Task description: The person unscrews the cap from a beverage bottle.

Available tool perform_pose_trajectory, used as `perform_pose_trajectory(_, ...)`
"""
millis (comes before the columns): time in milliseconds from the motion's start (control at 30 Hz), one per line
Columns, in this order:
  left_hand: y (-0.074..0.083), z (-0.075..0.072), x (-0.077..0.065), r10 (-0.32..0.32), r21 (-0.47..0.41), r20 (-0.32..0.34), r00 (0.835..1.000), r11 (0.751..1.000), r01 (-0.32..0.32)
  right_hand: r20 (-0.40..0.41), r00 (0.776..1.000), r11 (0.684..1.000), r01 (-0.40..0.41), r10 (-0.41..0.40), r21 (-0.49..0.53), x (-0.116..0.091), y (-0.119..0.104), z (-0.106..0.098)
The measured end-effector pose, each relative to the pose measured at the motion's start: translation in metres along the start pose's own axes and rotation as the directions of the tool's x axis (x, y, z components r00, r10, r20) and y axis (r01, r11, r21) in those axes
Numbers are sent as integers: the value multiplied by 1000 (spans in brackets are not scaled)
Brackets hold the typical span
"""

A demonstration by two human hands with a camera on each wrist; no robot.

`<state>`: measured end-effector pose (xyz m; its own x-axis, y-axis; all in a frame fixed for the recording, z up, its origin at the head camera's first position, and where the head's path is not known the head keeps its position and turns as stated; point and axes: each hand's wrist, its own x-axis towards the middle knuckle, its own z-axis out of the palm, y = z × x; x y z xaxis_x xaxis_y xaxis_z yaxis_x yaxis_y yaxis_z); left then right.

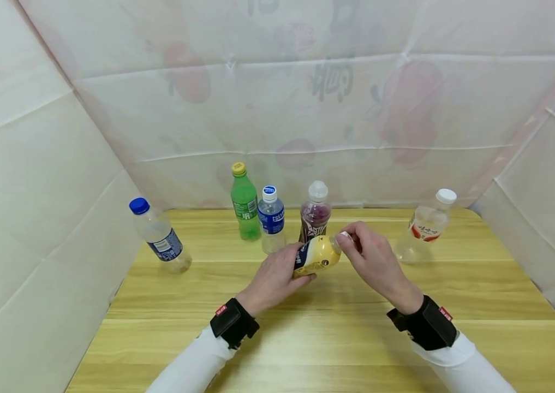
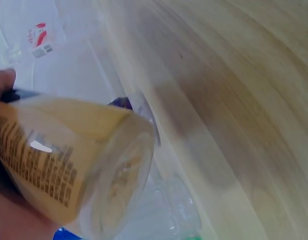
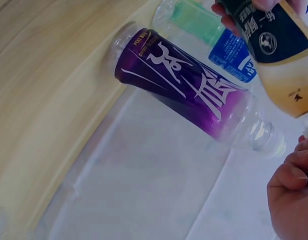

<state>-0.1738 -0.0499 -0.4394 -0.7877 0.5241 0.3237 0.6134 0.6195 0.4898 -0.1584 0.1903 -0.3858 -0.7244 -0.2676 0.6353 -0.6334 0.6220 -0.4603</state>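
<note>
Tilted above the table's middle is a plastic bottle with a yellow and dark blue label [image 1: 321,255], its neck pointing right. My left hand [image 1: 272,278] grips it round the body. At the neck, my right hand [image 1: 373,262] pinches the white cap [image 1: 345,235] between thumb and fingers. The bottle's clear base and printed label [image 2: 59,150] fill much of the left wrist view. Just behind the held bottle stands a purple-labelled bottle [image 1: 315,213], its lower part hidden in the head view; the right wrist view shows its whole label [image 3: 178,80].
A green bottle with a yellow cap [image 1: 245,202] and a blue-labelled bottle [image 1: 271,218] stand behind my left hand. A blue-capped bottle [image 1: 161,237] is at the left, a white-capped one [image 1: 424,226] at the right. White sheeting [image 1: 277,120] encloses the wooden table [image 1: 316,344].
</note>
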Motion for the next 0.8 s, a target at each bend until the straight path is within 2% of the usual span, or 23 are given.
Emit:
perform_pose_trajectory(267,-3,-7,-1,-3,-52,93,996,999,8,30,997,997,68,-69,42,-1,3,2)
perform_pose_trajectory(800,-4,-11,-1,-5,-125,166,986,992,26,62,990,991,128,-130,34,-4,10,2)
